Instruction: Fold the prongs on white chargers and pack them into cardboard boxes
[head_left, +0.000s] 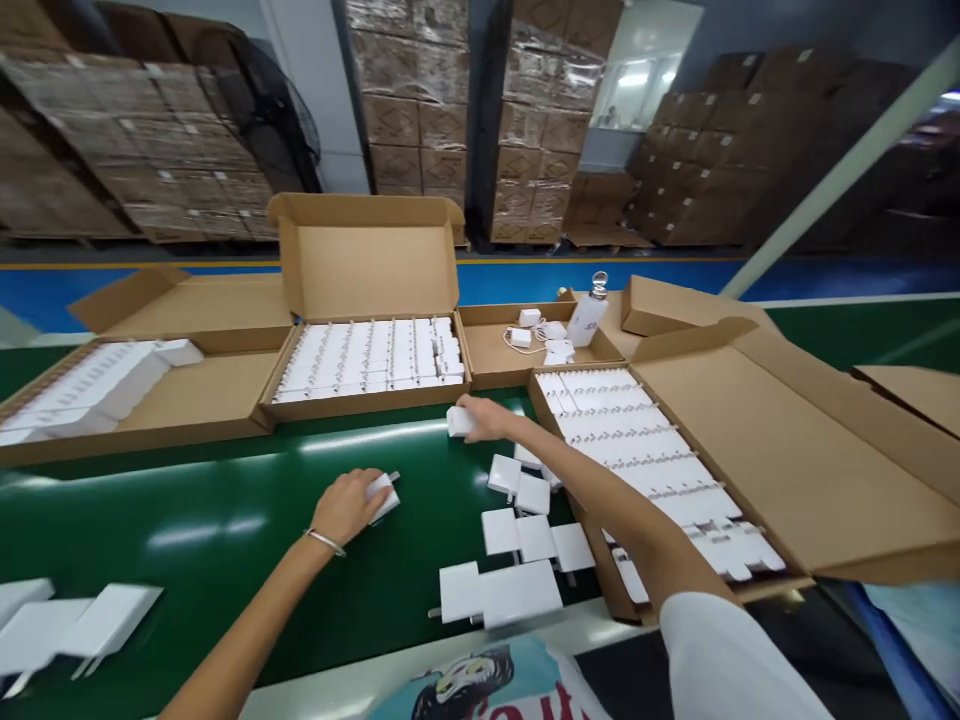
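Note:
My left hand (pixel 345 510) is closed around a white power adapter (pixel 385 497) whose metal prong points up and right, low over the green work surface (pixel 300 560). Farther forward, my right hand (pixel 489 418) grips another white adapter (pixel 459 422) near the front corner of the middle box. Under my right forearm lie several loose white adapters (pixel 499 531), some with prongs showing. Packed rows of white adapters fill the open middle carton (pixel 360 402). The right carton (pixel 611 575) also holds rows of them, partly hidden by my right arm.
At the left, an open carton (pixel 202 425) is partly filled with white adapters. A shallow cardboard tray (pixel 495 375) holds a pump bottle (pixel 587 318) and corded white adapters. More adapters (pixel 56 630) lie bottom left. Wrapped carton stacks and a fan (pixel 262 105) stand behind.

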